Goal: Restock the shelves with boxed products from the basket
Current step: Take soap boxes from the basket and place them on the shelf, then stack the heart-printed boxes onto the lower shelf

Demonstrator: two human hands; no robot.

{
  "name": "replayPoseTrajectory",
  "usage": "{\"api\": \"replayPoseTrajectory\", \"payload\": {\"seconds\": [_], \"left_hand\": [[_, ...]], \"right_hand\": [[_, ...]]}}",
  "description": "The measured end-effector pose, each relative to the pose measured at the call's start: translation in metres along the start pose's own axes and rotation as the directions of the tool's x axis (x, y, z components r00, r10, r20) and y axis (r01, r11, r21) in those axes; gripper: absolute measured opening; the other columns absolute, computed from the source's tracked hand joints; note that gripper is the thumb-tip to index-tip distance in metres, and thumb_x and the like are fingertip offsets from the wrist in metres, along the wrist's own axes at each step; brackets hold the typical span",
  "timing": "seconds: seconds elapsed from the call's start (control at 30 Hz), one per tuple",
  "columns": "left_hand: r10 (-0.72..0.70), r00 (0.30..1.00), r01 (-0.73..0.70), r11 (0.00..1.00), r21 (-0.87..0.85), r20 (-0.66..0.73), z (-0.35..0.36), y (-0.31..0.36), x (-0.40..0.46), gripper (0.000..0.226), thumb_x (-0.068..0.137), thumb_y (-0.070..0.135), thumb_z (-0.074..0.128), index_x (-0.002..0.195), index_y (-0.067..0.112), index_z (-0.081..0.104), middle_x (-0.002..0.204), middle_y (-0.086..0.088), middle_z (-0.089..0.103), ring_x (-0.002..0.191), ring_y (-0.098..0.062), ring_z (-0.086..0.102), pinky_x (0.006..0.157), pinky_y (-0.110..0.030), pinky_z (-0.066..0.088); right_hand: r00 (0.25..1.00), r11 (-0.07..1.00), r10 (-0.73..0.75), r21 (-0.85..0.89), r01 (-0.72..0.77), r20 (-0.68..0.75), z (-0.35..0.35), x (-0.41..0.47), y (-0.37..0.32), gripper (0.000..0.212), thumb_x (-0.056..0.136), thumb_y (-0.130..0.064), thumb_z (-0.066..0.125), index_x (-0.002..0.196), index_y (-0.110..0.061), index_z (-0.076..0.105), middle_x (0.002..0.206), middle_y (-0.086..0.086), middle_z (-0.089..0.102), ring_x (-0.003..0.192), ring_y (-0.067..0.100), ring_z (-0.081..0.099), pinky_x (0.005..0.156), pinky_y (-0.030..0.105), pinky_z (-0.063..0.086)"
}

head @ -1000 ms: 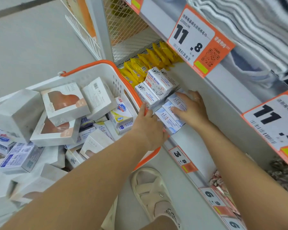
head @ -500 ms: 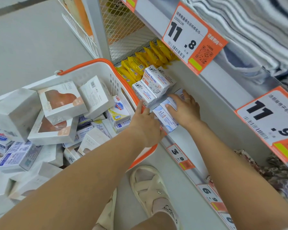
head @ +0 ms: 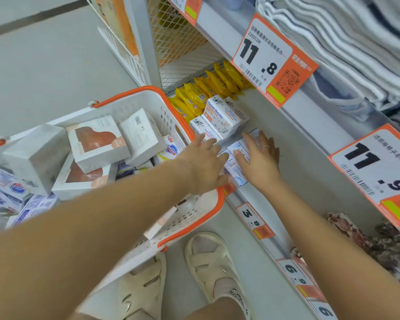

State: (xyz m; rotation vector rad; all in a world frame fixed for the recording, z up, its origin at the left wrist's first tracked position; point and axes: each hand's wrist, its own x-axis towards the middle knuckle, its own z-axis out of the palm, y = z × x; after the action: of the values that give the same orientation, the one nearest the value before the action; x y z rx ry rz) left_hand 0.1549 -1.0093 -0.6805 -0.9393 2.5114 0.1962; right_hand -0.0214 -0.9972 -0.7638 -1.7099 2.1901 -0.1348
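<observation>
A white basket with an orange rim (head: 134, 93) holds several white and blue boxes (head: 97, 142). On the grey shelf (head: 286, 144) stands a stack of white Goat Soap boxes (head: 219, 118). In front of it lie light blue boxes (head: 237, 170). My left hand (head: 206, 162) reaches over the basket rim, its straight fingers touching the lowest Goat Soap box and the blue boxes. My right hand (head: 259, 158) lies flat with spread fingers on the blue boxes, pressing them down.
Yellow packets (head: 208, 88) stand in a row behind the soap boxes. Orange price tags (head: 273, 63) hang on the shelf edge above, with folded towels (head: 344, 42) over them. Lower price tags (head: 254, 220) line the shelf front. Sandalled feet (head: 208, 266) stand on the floor beside the basket.
My right hand has flattened and spread its fingers on the blue boxes. My left hand has stretched its fingers forward towards the Goat Soap stack. The view has shifted slightly.
</observation>
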Motion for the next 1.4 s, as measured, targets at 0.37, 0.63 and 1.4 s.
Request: {"api": "replayPoseTrajectory", "payload": {"seconds": [0.37,0.63,1.4], "left_hand": [[-0.507,0.825,0.361,0.813,-0.456,-0.249,0.084,-0.117,-0.160,0.047,0.086,0.032,0.046,0.125,0.009,0.056,0.125,-0.012,0.056,0.111,-0.037,0.053,0.090,-0.041,0.044],[-0.827,0.503,0.498,0.040,-0.866,0.251,0.098,-0.131,-0.164,0.043,0.087,0.043,0.048,0.114,0.013,0.062,0.109,-0.008,0.067,0.093,-0.026,0.059,0.080,-0.034,0.046],[-0.665,0.602,-0.225,-0.672,-0.705,0.442,0.061,-0.119,-0.133,0.007,0.086,0.018,0.061,0.092,0.016,0.058,0.076,-0.005,0.055,0.060,-0.017,0.053,0.045,-0.023,0.041]], "right_hand": [[0.834,0.784,-0.477,0.294,0.547,-0.277,-0.009,-0.086,-0.121,0.032,0.089,-0.023,0.045,0.115,-0.018,0.063,0.115,0.001,0.063,0.103,0.015,0.055,0.080,0.027,0.042],[0.781,0.962,-0.264,0.104,0.251,0.566,0.034,-0.093,-0.144,0.082,0.083,-0.063,0.053,0.145,-0.019,0.021,0.123,0.008,0.059,0.107,0.026,0.059,0.081,0.035,0.048],[0.966,0.325,0.066,0.910,-0.257,0.250,-0.011,-0.132,-0.121,0.018,0.088,-0.030,0.063,0.103,-0.021,0.065,0.105,0.019,0.065,0.089,0.024,0.066,0.069,0.032,0.060]]}}
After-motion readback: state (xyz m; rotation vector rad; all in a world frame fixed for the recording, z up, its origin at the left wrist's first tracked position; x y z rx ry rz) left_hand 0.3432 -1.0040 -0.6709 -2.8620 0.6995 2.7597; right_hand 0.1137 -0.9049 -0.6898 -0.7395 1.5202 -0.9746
